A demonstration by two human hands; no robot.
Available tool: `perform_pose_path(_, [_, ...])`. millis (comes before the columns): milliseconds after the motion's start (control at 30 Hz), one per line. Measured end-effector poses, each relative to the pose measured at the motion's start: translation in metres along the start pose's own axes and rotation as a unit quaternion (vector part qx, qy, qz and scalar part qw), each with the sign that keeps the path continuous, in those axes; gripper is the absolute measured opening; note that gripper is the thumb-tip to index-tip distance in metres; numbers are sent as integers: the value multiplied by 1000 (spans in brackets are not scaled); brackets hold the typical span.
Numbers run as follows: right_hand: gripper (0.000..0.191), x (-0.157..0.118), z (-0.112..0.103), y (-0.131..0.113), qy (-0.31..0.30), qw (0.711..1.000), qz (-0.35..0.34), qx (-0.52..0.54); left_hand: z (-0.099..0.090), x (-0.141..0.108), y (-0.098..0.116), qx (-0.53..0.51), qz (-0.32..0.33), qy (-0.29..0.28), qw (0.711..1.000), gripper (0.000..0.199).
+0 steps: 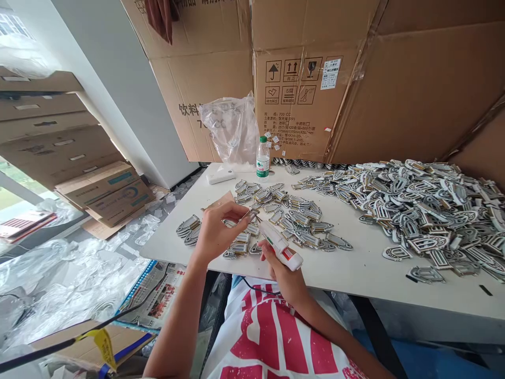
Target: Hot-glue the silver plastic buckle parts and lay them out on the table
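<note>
My left hand (219, 226) is closed, pinching a small grey arch-shaped metal piece (251, 213) between thumb and fingertips. My right hand (279, 268) grips a white hot glue gun (276, 239), its nozzle pointing up and left toward that piece. Whether nozzle and piece touch I cannot tell. Beneath and behind both hands, more such grey pieces with gold-coloured bars (302, 223) lie in loose clusters on the white table (351, 273). A brown cardboard scrap (223, 200) is partly hidden behind my left hand.
A large heap of similar pieces (426, 205) covers the table's right side. At the back stand a green-capped water bottle (262, 158), a clear plastic bag (231, 129) and a white box (221, 176). Tall cardboard cartons (300, 110) wall the rear. Plastic wrap (43, 279) litters the floor at left.
</note>
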State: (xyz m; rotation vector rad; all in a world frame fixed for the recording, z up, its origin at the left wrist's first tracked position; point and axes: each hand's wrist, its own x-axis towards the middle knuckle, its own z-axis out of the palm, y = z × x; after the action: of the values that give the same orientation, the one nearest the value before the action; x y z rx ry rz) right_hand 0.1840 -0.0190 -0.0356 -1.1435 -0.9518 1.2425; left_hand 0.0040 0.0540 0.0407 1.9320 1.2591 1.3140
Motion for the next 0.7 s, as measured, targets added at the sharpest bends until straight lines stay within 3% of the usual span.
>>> perform_pose_path(133, [71, 0, 2, -5, -41, 998, 18, 47, -1, 4, -10, -23, -42, 23, 999, 21])
perform_pose_path(267, [64, 3, 1, -7, -20, 998, -18, 58, -6, 9, -24, 27, -58, 55, 996, 21])
perform_pose_path(367, [59, 5, 0, -5, 4, 998, -34, 52, -7, 15, -40, 68, -57, 47, 995, 19])
perform_pose_path(467, [58, 6, -1, -2, 11, 998, -36, 46, -1, 25, -59, 104, -56, 15, 993, 21])
perform_pose_path(700, [59, 6, -2, 0, 27, 997, -57, 44, 23, 58, -89, 204, -56, -134, 968, 24])
